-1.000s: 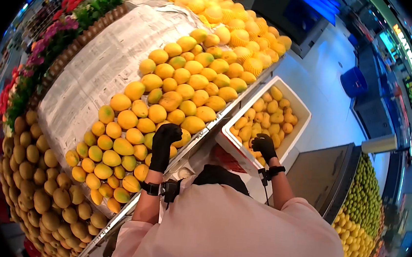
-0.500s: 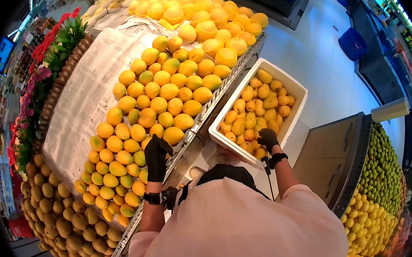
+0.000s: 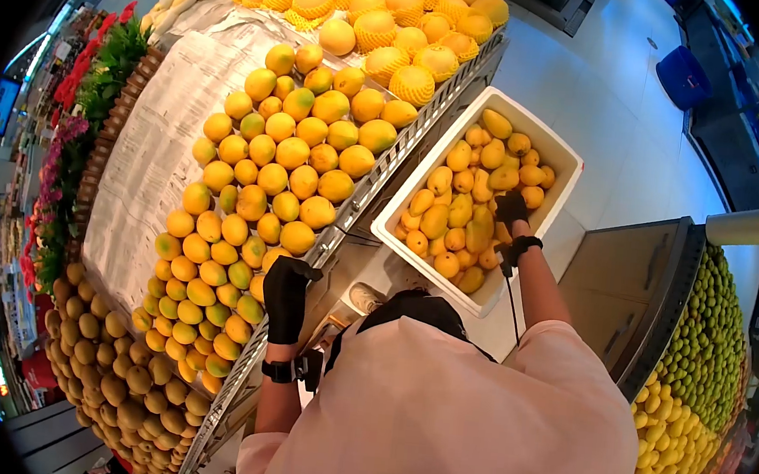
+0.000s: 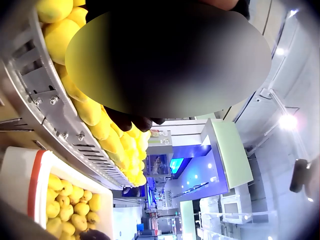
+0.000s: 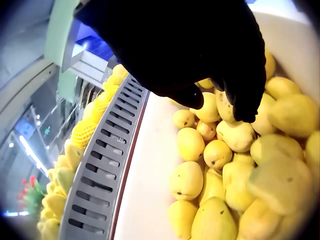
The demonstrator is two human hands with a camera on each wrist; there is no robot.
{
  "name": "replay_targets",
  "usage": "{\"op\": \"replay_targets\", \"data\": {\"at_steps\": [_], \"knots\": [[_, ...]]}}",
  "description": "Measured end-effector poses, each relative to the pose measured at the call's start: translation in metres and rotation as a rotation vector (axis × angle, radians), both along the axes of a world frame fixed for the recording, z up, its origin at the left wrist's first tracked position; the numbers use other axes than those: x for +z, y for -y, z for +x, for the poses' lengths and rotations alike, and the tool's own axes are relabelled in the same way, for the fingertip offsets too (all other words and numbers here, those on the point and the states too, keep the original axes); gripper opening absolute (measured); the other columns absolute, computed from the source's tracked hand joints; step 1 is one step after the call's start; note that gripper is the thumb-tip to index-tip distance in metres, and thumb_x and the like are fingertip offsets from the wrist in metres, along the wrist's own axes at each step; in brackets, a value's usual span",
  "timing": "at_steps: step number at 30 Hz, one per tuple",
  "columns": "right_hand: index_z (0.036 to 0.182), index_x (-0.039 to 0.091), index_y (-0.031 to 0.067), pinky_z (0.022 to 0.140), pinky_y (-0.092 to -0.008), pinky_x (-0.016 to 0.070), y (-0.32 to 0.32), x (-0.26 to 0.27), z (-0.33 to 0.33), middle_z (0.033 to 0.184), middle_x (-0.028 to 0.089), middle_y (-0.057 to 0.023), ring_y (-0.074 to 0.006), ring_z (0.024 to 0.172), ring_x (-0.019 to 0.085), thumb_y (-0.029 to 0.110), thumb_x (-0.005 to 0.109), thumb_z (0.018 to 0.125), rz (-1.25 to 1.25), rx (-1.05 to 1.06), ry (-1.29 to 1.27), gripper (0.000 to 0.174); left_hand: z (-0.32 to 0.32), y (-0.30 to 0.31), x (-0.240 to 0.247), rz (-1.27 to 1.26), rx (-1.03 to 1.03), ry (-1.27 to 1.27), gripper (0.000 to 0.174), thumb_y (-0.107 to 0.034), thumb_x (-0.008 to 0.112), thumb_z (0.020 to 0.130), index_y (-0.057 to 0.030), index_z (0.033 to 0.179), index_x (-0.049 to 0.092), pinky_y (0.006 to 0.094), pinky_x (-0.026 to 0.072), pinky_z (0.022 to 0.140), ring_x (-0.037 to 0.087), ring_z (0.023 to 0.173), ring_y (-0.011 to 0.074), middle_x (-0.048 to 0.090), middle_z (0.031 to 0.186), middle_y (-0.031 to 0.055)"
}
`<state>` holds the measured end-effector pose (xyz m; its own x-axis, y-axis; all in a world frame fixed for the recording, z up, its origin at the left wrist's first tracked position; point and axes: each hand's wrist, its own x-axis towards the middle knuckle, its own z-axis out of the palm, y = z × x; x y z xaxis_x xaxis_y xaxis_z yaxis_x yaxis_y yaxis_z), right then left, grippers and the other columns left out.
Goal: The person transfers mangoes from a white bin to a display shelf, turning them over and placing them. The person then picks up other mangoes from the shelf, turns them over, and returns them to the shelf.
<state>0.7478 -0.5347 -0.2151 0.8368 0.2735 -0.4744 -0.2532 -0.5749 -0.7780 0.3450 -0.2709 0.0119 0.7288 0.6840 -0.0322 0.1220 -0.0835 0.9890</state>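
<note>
My black-gloved right hand [image 3: 512, 209] is low over yellow mangoes [image 3: 459, 210] in the white foam box. In the right wrist view the thumb and fingers of this hand [image 5: 190, 50] stand apart, fingertips against or just above a spotted mango [image 5: 226, 107]; contact is unclear. My left hand [image 3: 286, 299], also black-gloved, hovers at the slotted edge of the display, beside the rows of mangoes [image 3: 272, 179], its fingers loosely bent with no fruit visible in them. A blurred dark oval hides most of it in the left wrist view, where fingertips [image 4: 142, 123] show below.
Netted yellow fruit [image 3: 375, 31] lies at the display's far end, brown round fruit [image 3: 132, 384] at its near end. Newspaper [image 3: 170, 101] covers the display's left side. A metal rail [image 3: 360, 199] separates display and box [image 3: 569, 174]. Another stand holds green fruit [image 3: 705, 329].
My right hand has moved from the box's near edge further in over the mangoes. The left hand has drawn back slightly toward the rail, its fingers less tightly curled. The view has shifted.
</note>
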Motion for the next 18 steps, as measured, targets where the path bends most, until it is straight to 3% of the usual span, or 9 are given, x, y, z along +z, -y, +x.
{"op": "replay_targets", "data": {"at_steps": [2,3,6,11,14,18], "knots": [[0.098,0.063,0.0009,0.079,-0.0414,0.0517,-0.012,-0.002,0.024,0.097,0.065,-0.0200,-0.0331,0.095,0.063,0.016,0.068,0.079,-0.242,0.167,0.343,0.025,0.002,0.007,-0.003,-0.090,0.068,0.041,0.008,0.005,0.049,0.088,-0.0013,0.083,0.051,0.0302,0.0513,0.075,0.059,0.076,0.0178,0.057,0.079,0.0079],[0.099,0.062,0.0005,0.080,-0.0425,0.0514,-0.018,-0.002,0.036,0.098,0.064,-0.0218,-0.0348,0.096,0.062,0.017,0.067,0.079,-0.291,0.184,0.392,0.026,0.003,0.010,-0.004,-0.136,0.102,0.063,0.015,0.015,0.052,0.083,-0.0001,0.082,0.052,0.0284,0.0521,0.072,0.061,0.075,0.0169,0.059,0.079,0.0087],[0.102,0.060,-0.0005,0.083,-0.0458,0.0506,-0.037,0.001,0.066,0.102,0.063,-0.0272,-0.0399,0.100,0.061,0.019,0.063,0.080,-0.390,0.199,0.474,0.029,0.006,0.021,-0.003,0.019,0.091,-0.015,0.015,0.015,0.052,0.082,0.0003,0.083,0.052,0.0288,0.0523,0.072,0.061,0.075,0.0171,0.060,0.079,0.0085],[0.108,0.058,0.0009,0.087,-0.0456,0.0500,-0.062,0.008,0.094,0.109,0.062,-0.0219,-0.0388,0.101,0.060,0.024,0.070,0.076,-0.547,0.190,0.539,0.042,0.008,0.034,-0.002,-0.183,0.131,0.063,0.010,-0.003,0.047,0.093,-0.0007,0.085,0.053,0.0307,0.0512,0.076,0.060,0.078,0.0185,0.058,0.083,0.0100],[0.110,0.058,0.0032,0.086,-0.0457,0.0516,-0.076,0.019,0.104,0.109,0.061,-0.0207,-0.0382,0.102,0.061,0.020,0.067,0.078,-0.575,0.228,0.595,0.037,0.007,0.042,-0.002,-0.390,0.209,0.175,0.009,-0.004,0.047,0.093,-0.0010,0.086,0.053,0.0309,0.0509,0.077,0.059,0.080,0.0183,0.058,0.084,0.0094],[0.107,0.057,0.0018,0.085,-0.0455,0.0515,-0.096,-0.011,0.135,0.107,0.060,-0.0208,-0.0377,0.101,0.061,0.015,0.062,0.082,-0.466,0.213,0.689,0.028,0.008,0.048,0.000,-0.337,0.259,0.037,0.015,-0.013,0.047,0.095,-0.0012,0.087,0.054,0.0311,0.0504,0.079,0.060,0.081,0.0183,0.058,0.085,0.0089]]}}
